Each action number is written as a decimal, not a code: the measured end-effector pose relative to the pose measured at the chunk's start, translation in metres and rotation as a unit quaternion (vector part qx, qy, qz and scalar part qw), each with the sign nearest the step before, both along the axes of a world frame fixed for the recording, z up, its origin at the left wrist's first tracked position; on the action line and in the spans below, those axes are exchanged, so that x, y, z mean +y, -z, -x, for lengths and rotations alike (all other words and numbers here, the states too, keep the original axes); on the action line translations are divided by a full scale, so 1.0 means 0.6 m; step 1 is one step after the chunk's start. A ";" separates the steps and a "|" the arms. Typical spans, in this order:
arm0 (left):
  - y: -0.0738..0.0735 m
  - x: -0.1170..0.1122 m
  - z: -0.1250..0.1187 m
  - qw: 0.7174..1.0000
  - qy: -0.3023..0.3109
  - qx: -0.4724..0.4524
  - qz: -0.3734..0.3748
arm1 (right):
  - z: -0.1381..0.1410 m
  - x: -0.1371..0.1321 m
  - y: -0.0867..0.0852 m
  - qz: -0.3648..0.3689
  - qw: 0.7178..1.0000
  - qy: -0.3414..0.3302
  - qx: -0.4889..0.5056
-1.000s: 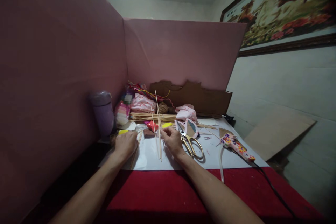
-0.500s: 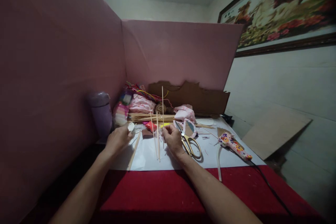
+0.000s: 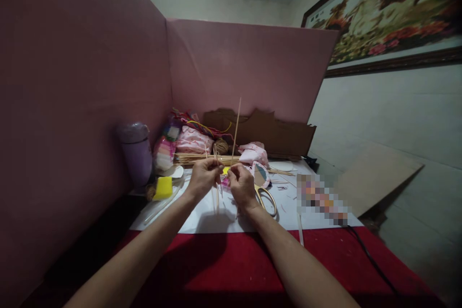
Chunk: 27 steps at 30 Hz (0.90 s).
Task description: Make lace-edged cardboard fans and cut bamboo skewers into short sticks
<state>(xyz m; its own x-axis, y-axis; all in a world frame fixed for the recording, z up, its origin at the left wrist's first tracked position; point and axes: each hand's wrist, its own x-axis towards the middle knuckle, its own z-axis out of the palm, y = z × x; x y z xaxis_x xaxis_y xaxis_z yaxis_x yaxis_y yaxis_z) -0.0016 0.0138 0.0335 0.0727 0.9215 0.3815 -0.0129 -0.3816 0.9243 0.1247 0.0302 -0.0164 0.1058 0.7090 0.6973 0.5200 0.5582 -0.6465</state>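
A thin wooden stick (image 3: 236, 130) rises from the pinched fingers of my right hand (image 3: 242, 186), leaning slightly right at its top. Close beside it, my left hand (image 3: 202, 178) is closed at the fingertips, level with the stick's lower end. Whatever lies in the left fingertips is too small to make out. Below and between the hands, more thin sticks (image 3: 217, 199) stretch toward me over the white sheet (image 3: 285, 216). Gold-handled scissors (image 3: 267, 201) lie just right of my right hand, partly hidden by it.
At left stand a purple tumbler (image 3: 137, 159) and a yellow square piece (image 3: 163, 187). Behind the hands lie a stick bundle (image 3: 191, 158), twine (image 3: 221, 146), pink cloth (image 3: 254, 154) and torn cardboard (image 3: 281, 137). A blurred-out glue gun (image 3: 321, 199) with a black cord lies right.
My left hand has come right, from a white round piece to beside my right hand. The stick in my right hand has risen and tilted right. A yellow square now shows at left.
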 end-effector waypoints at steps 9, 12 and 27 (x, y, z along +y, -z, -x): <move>0.059 0.014 0.010 0.995 -0.027 0.074 -0.068 | 0.009 0.005 0.013 0.098 0.986 -0.131 -0.005; 0.061 0.009 0.012 0.989 -0.029 0.106 -0.099 | 0.010 -0.001 0.009 0.092 0.984 -0.152 -0.009; 0.072 0.015 0.014 0.969 -0.150 0.139 -0.137 | 0.007 -0.010 0.002 0.112 0.973 -0.204 -0.007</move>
<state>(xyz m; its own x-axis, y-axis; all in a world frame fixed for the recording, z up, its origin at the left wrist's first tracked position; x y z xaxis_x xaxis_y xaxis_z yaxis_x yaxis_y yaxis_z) -0.0102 0.0227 -0.0099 -0.0484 0.7840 0.6189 0.3710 -0.5612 0.7399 0.1203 0.0245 -0.0178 -0.2242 0.8241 0.5202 0.2939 0.5662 -0.7701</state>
